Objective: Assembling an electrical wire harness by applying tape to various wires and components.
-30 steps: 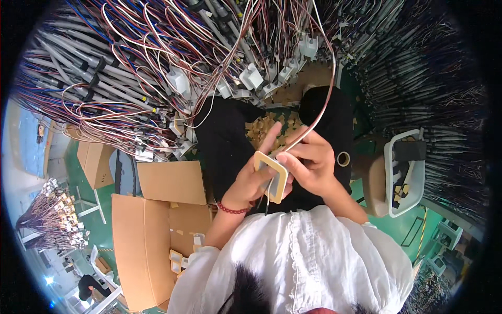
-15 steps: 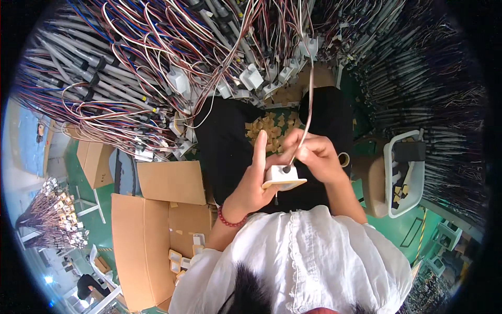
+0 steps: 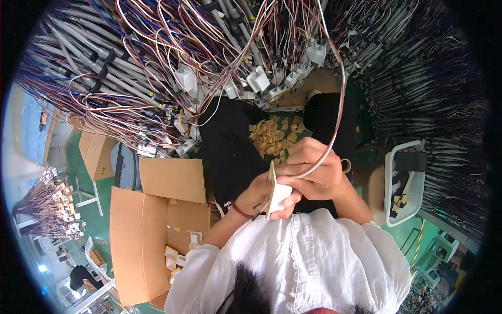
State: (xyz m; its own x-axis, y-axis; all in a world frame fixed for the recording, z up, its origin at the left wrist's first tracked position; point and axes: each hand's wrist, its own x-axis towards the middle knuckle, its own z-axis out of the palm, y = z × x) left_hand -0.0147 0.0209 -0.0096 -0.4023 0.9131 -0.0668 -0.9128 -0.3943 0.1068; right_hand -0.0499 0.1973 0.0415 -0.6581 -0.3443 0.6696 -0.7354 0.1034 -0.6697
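Assembly workshop: bundled cables (image 3: 99,63) mass at front and right; open carton (image 3: 128,240) holds white parts (image 3: 171,254); bin (image 3: 411,204); green floor (image 3: 99,229).

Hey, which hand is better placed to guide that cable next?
Probably the right hand: it is on the cable close to the white housing, while the left hand is busy holding that housing.

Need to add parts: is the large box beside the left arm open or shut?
Open: its flaps spread outward, white pieces visible inside.

boxy housing (image 3: 282,195): white, tan edge | wires (image 3: 343,86): maroon+white | blouse (image 3: 324,256): white | trousers (image 3: 230,146): black | floor (image 3: 94,227): green | carton (image 3: 128,240): brown
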